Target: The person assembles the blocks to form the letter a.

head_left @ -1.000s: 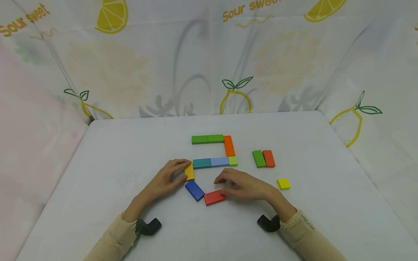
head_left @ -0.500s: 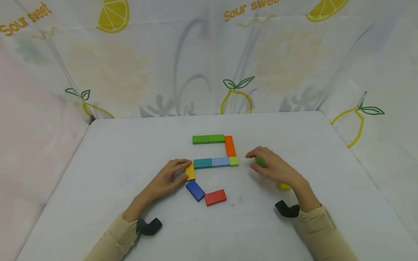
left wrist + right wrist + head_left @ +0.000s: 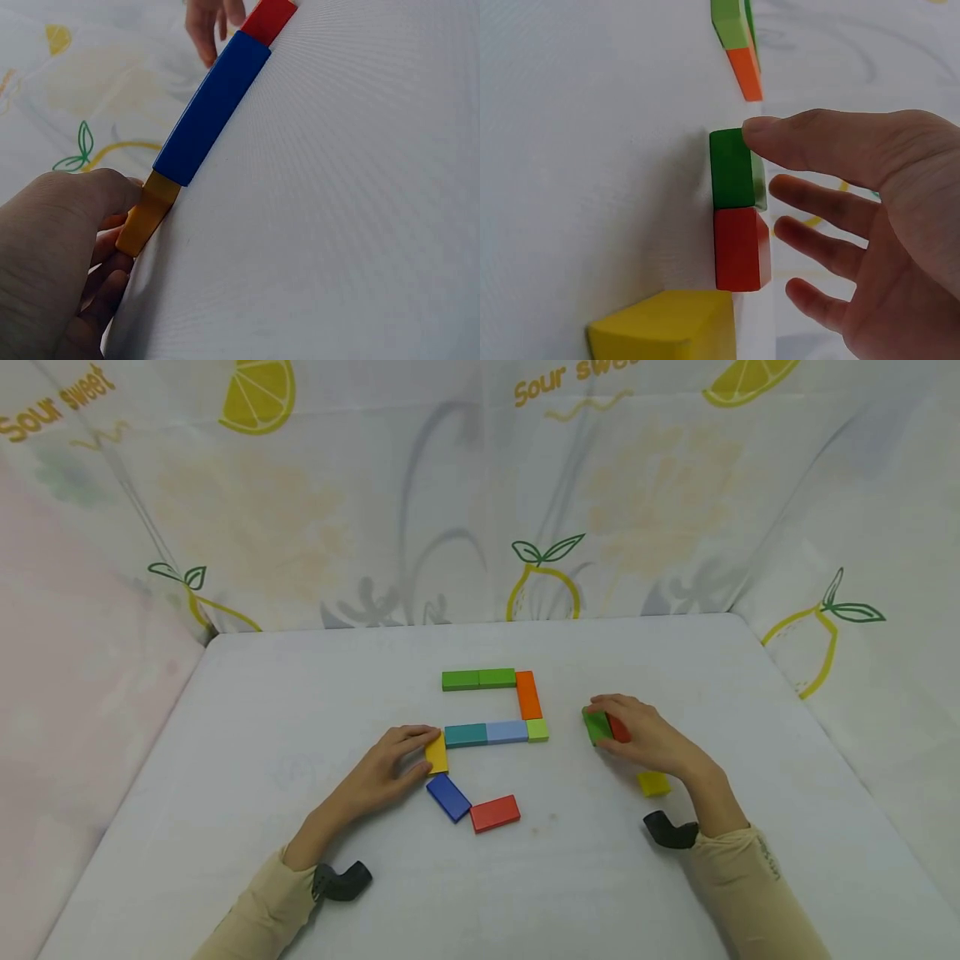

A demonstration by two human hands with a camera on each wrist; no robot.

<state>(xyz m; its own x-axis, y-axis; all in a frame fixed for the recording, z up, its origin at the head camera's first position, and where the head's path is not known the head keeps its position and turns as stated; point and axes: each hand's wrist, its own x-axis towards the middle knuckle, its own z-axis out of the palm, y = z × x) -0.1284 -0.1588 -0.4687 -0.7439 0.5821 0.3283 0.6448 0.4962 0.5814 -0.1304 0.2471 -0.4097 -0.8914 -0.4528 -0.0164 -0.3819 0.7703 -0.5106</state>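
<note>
My left hand [image 3: 390, 768] pinches a small yellow block [image 3: 437, 754] between thumb and fingers on the white table. A blue block [image 3: 211, 109] lies end to end with it, and a red block [image 3: 495, 814] adjoins the blue one. On the right, my right hand [image 3: 648, 735] reaches over a green block [image 3: 732, 169], thumb at its near end and index finger at its far end. Beside it, touching, lies an orange-red block [image 3: 737, 250], partly covered by the hand in the head view. The other right fingers stand out straight, off the blocks.
A teal block [image 3: 466, 736], light blue block [image 3: 506, 732] and lime square block [image 3: 537, 730] form a row. An orange block [image 3: 528, 695] joins it to two green blocks [image 3: 478, 679] behind. A yellow square block [image 3: 654, 783] sits near my right wrist. Printed cloth hangs behind.
My right hand has left the red block and moved right and away to the green block, its fingers closing in on it. The left hand has stayed at the yellow block.
</note>
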